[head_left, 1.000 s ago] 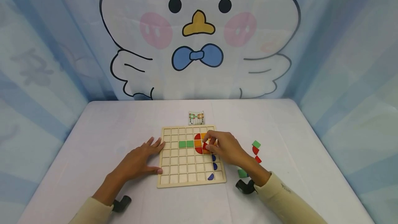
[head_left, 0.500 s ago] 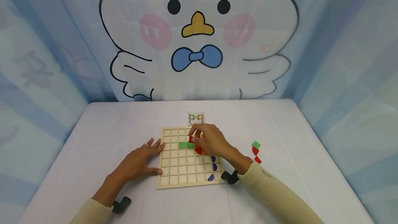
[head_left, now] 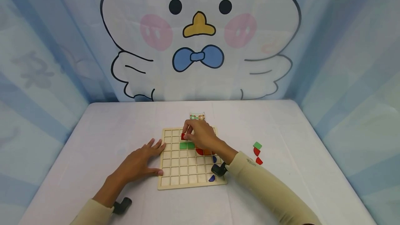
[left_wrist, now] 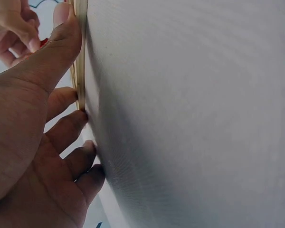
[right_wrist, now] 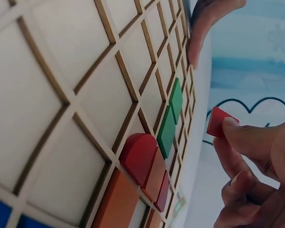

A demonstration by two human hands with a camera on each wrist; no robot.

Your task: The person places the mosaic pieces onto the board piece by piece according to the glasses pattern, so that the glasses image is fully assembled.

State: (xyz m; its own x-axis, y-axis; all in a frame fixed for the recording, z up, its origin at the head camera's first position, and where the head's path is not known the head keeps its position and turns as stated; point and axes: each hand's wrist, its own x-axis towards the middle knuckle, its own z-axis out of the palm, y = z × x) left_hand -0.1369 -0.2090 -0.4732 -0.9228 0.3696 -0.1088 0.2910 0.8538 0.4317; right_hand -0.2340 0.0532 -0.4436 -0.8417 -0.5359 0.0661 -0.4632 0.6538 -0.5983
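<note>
My right hand (head_left: 201,134) pinches a small red tile (right_wrist: 219,121) between thumb and index finger, held above the upper part of a wooden grid board (head_left: 183,162). Two green square tiles (head_left: 186,145) lie side by side in the grid just below it. A rounded red piece (right_wrist: 138,156) and orange tiles (right_wrist: 115,202) also sit in cells; in the head view my right hand partly covers this group. My left hand (head_left: 137,160) touches the board's left edge with spread fingers and thumb. Several blue pieces (head_left: 211,178) lie on the board's right side.
A small printed card (head_left: 197,116) lies behind the board, partly hidden by my right hand. On the white table (head_left: 125,121) to the right are a loose green tile (head_left: 257,145) and red pieces (head_left: 259,160). A patterned curtain (head_left: 200,79) stands behind the table.
My right hand has moved left and slightly away from me over the board, carrying the red tile from the orange and red group to above the green tiles. The left hand stays still.
</note>
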